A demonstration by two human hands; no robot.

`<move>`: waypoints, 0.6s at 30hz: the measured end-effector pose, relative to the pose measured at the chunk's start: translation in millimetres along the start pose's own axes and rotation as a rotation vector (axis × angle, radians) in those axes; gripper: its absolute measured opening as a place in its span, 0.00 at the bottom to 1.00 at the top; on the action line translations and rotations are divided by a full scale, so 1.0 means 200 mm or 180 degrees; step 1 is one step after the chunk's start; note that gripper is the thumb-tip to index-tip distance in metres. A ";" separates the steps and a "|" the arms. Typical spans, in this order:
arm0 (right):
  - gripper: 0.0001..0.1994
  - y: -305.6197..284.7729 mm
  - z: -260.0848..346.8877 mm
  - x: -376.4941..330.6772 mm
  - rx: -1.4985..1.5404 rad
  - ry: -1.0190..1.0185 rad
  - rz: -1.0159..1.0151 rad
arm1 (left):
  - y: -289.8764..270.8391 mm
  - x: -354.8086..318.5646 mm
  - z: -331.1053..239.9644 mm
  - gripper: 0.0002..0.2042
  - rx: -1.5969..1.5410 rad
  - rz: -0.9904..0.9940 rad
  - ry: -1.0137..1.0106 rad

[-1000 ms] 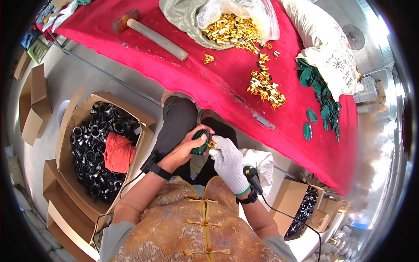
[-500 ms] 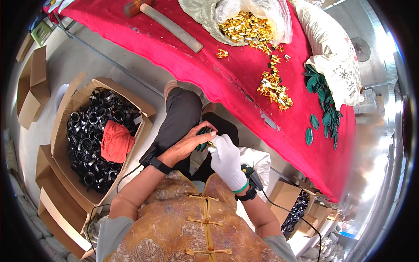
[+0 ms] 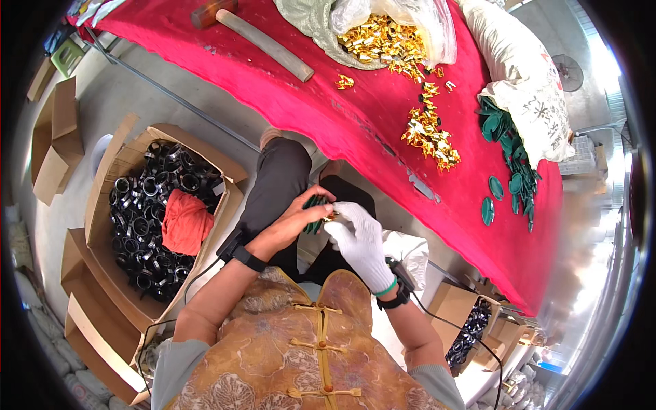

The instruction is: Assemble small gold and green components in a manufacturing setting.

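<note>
Over my lap, my bare left hand (image 3: 288, 224) is closed around a small stack of dark green oval discs (image 3: 313, 213). My right hand (image 3: 361, 247), in a white knitted glove, meets it with the fingertips pinched on a small shiny gold piece (image 3: 331, 218). The gold piece is against the discs or very close to them; the fingers partly hide it. On the red-covered table (image 3: 369, 126) lies a loose heap of similar gold pieces (image 3: 432, 142), trailing from an open bag. Farther right, green oval discs (image 3: 514, 167) spill from a white sack (image 3: 523, 89).
A long-handled hammer (image 3: 265, 44) lies at the table's far left. On my left stands a cardboard box (image 3: 213, 156) full of black rings, with an orange cloth (image 3: 185, 222) on top. Another box (image 3: 445, 309) with dark parts stands at the lower right. Cables run from both wrists.
My right hand has shifted slightly, its fingers now more spread around the gold piece. My left hand still holds the green discs. The whole view has moved a little.
</note>
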State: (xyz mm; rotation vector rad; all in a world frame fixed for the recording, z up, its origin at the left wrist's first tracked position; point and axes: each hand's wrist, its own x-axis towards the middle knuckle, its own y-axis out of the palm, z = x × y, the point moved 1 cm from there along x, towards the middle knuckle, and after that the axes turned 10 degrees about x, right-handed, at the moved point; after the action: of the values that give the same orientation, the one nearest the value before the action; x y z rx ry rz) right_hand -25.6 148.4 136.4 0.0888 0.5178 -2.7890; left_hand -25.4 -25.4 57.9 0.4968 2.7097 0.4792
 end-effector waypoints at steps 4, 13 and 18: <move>0.26 -0.02 0.11 0.00 -0.1836 -0.1203 0.0198 | 0.02 -0.03 -0.07 0.20 -0.0842 0.0014 -0.0412; 0.12 0.09 -0.09 0.00 -0.0984 -0.0697 0.0017 | 0.01 0.00 -0.05 0.17 0.0481 -0.0061 0.0101; 0.14 -0.02 0.00 0.09 0.1908 0.2180 0.0527 | 0.02 -0.02 -0.06 0.15 0.1078 -0.0125 0.0083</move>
State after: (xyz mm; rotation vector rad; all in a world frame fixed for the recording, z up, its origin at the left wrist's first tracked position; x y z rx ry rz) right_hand -43.4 147.4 136.7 1.1721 -0.2077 -2.5914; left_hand -26.7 -27.0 71.2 0.5245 2.8312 0.0127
